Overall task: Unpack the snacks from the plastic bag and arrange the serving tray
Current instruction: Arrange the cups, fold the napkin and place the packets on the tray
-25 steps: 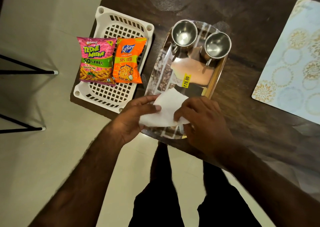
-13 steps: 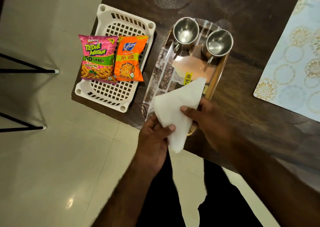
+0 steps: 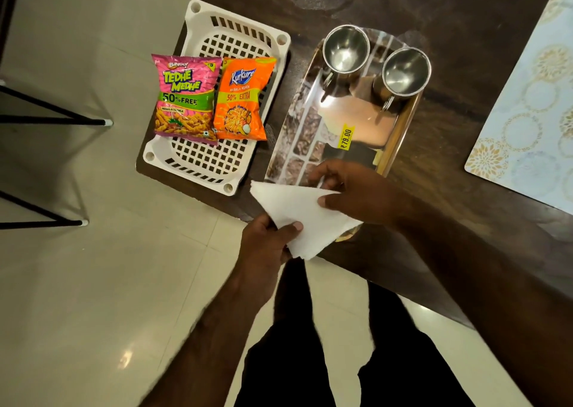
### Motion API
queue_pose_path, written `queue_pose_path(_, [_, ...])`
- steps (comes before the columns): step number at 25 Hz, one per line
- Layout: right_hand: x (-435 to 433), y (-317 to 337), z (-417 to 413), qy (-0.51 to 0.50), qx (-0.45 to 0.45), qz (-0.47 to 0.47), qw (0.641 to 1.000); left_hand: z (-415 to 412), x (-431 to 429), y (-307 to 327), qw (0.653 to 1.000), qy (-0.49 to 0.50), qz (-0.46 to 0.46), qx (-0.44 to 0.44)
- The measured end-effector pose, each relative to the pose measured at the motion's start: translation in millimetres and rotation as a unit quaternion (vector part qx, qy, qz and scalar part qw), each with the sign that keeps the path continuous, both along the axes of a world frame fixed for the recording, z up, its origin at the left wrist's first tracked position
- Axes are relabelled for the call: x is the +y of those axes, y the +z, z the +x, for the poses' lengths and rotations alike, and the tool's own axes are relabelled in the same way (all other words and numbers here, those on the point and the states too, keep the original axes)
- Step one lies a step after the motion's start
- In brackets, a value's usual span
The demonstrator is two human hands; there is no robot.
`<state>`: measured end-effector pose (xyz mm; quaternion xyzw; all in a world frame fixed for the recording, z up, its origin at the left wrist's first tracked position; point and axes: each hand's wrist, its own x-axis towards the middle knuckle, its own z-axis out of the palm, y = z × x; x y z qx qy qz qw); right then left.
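A white paper napkin (image 3: 302,217) folded into a triangle is held over the near end of the shiny steel serving tray (image 3: 297,133). My left hand (image 3: 266,245) pinches its lower corner with thumb on top. My right hand (image 3: 356,195) pinches its right edge. Two steel cups (image 3: 345,50) (image 3: 406,71) stand at the tray's far end, and a yellow price sticker (image 3: 346,137) sits mid-tray. A pink Tedhe Medhe snack packet (image 3: 186,99) and an orange Kurkure packet (image 3: 243,99) lie side by side on a white plastic basket tray (image 3: 214,164) to the left.
The dark wooden table (image 3: 449,19) ends just in front of my legs. A patterned placemat (image 3: 533,106) lies at the right. Black chair legs (image 3: 55,121) stand on the tiled floor at the left.
The napkin was lifted off the tray's near end and turned; it now spreads as a wider triangle between both hands, its point swung from upper right to the left.
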<state>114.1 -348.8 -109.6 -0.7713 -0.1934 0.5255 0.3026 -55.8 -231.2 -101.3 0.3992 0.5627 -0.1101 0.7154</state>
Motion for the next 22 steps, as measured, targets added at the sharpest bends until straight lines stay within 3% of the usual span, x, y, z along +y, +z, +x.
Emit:
queue_pose_path(2, [4.2, -4.5, -0.7, 0.01, -0.028, -0.009, 1.0, 0.5, -3.1, -2.5, 0.999, 0.013, 0.029, 0.03])
queue_pose_path(7, [8.3, -10.2, -7.6, -0.015, -0.1, -0.046, 0.994, 19.3, 0.7, -5.2, 0.976, -0.137, 0.152, 0.072])
queue_pose_path(16, [-15.3, -13.9, -30.7, -0.02, -0.153, -0.066, 0.986, 23.7, 10.9, -6.7, 0.861, -0.413, 0.277, 0.106])
queue_pose_path(19, [-17.4, -14.1, -37.3, -0.023, -0.172, -0.065, 0.983, 21.9, 12.2, -7.6, 0.831, -0.455, 0.293, 0.125])
queue_pose_path(22, [-17.2, -13.9, -35.8, -0.032, -0.178, -0.045, 0.983, 22.2, 12.3, -7.1, 0.827, -0.458, 0.301, 0.127])
